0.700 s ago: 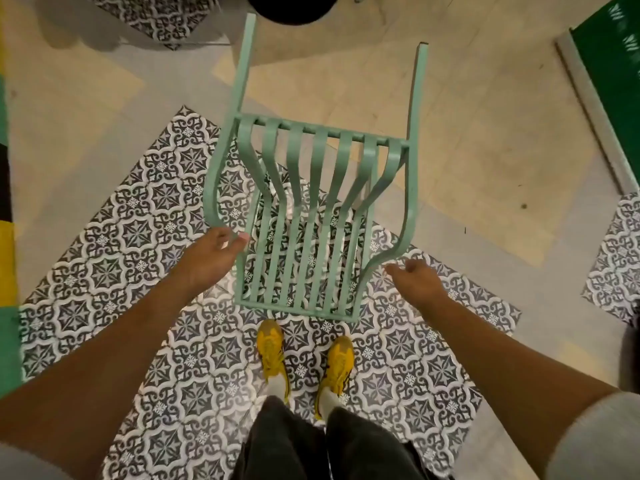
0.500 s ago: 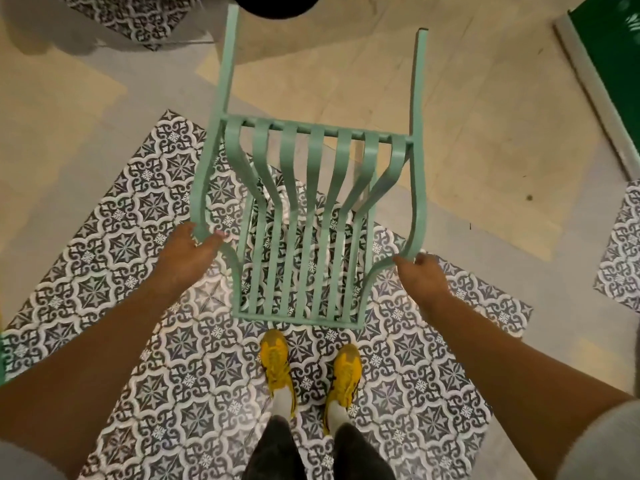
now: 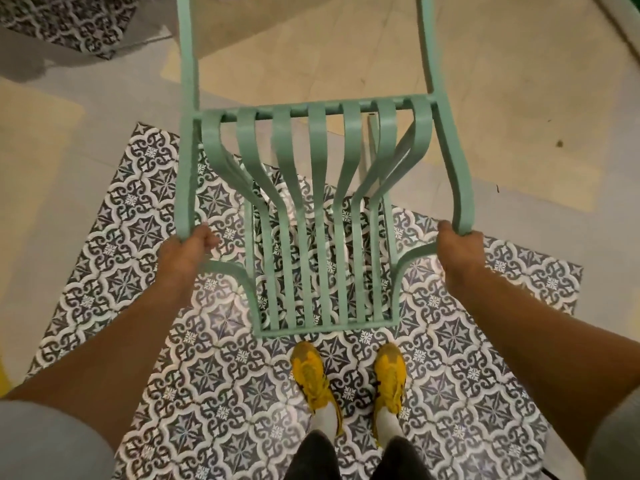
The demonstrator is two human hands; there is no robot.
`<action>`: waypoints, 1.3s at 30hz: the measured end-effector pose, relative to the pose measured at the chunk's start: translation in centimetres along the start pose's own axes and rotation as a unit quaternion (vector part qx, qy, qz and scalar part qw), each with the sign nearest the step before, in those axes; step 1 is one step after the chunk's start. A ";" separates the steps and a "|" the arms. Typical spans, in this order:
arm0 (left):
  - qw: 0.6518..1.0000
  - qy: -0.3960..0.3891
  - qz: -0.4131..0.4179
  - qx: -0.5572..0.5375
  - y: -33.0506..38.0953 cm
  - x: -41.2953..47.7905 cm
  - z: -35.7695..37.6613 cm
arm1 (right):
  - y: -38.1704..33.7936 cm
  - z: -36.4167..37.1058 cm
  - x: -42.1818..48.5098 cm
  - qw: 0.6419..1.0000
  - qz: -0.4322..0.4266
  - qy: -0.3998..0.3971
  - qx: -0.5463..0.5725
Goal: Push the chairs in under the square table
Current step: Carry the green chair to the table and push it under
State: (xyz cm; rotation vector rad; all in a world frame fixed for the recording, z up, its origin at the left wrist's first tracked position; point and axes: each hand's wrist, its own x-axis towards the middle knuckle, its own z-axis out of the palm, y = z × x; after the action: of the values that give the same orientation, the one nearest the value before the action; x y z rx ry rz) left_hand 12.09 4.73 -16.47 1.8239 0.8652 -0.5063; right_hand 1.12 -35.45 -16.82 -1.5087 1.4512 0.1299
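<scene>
A mint-green metal chair [image 3: 317, 209] with slatted seat and back fills the middle of the view, seen from above and behind. Its two front legs run off the top edge. My left hand [image 3: 188, 252] is closed around the curved left armrest. My right hand [image 3: 459, 252] is closed around the curved right armrest. The square table is not in view.
The chair stands over a patch of black-and-white patterned tiles [image 3: 145, 237], with beige and grey floor [image 3: 485, 116] beyond it. My feet in yellow shoes [image 3: 346, 379] are just behind the chair's back. Another patterned tile patch [image 3: 69, 22] lies at top left.
Both hands have gone from beside the chair to gripping its armrests. The chair sits closer and larger in view, and the dark object at the top has left the frame.
</scene>
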 end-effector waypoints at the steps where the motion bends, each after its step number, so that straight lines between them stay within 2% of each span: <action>1: 1.000 -0.009 0.001 -0.007 -0.1 0.4 0.1 | 0.1 0.2 0.2 1.000 0.003 0.009 0.007; 6: 0.999 -0.022 0.009 -0.037 -1.1 2.0 0.5 | 0.6 1.5 1.6 0.998 0.017 0.058 0.032; 11: 0.999 0.049 0.001 -0.025 -1.9 3.1 0.9 | 0.9 3.3 1.7 0.991 0.022 0.107 0.074; 14: 0.998 0.057 0.006 -0.019 -2.0 3.5 0.8 | 0.7 2.8 2.1 0.993 0.012 0.103 0.054; 20: 0.997 0.073 0.008 -0.008 -2.1 2.1 0.8 | 0.5 0.0 2.2 0.994 -0.034 0.074 -0.069; 26: 0.994 0.107 0.018 0.010 -0.2 -0.2 0.5 | -1.2 -2.5 0.6 0.980 -0.129 0.054 -0.140; 32: 0.985 0.160 0.002 0.066 2.7 -2.6 -1.3 | -3.6 -4.2 -1.3 0.972 -0.179 0.058 -0.144; 39: 0.982 0.163 0.027 0.088 4.6 -5.6 -3.0 | -5.1 -5.7 -3.1 0.970 -0.183 0.082 -0.138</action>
State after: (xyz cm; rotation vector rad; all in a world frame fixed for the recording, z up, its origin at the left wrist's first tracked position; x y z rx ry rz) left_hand 11.76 4.60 -8.68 2.1264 1.0116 -0.2567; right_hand 1.35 -38.32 -9.06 -2.0326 1.2916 -0.0188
